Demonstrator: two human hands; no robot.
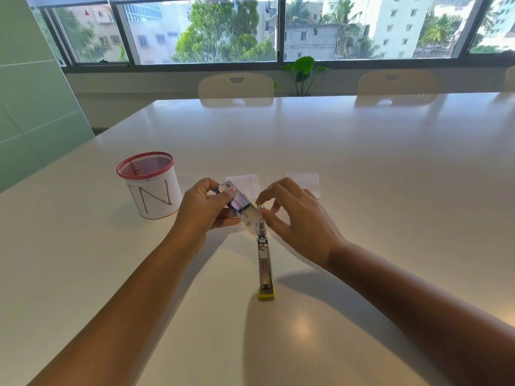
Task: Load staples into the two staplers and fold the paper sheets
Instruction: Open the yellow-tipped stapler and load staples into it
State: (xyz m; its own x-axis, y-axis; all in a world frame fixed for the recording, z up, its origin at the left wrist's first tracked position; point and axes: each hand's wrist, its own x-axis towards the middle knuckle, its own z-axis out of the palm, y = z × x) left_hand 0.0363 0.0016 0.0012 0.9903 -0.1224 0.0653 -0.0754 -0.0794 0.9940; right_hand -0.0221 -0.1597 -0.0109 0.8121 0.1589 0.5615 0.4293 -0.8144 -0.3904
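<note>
A yellow stapler lies flat on the white table, swung fully open, its metal staple channel facing up and its yellow end toward me. My left hand holds a small blue-and-white staple box, tilted over the stapler's far end. My right hand hovers just right of the box, fingers curled, fingertips near the box's lower end; whether it pinches staples is hidden. Two folded white paper sheets lie flat beyond my hands. A second stapler does not show.
A red-rimmed mesh pen cup wrapped in white paper marked "N" stands left of my left hand. Cream chairs line the table's far edge under a wide window, with a green plant between them.
</note>
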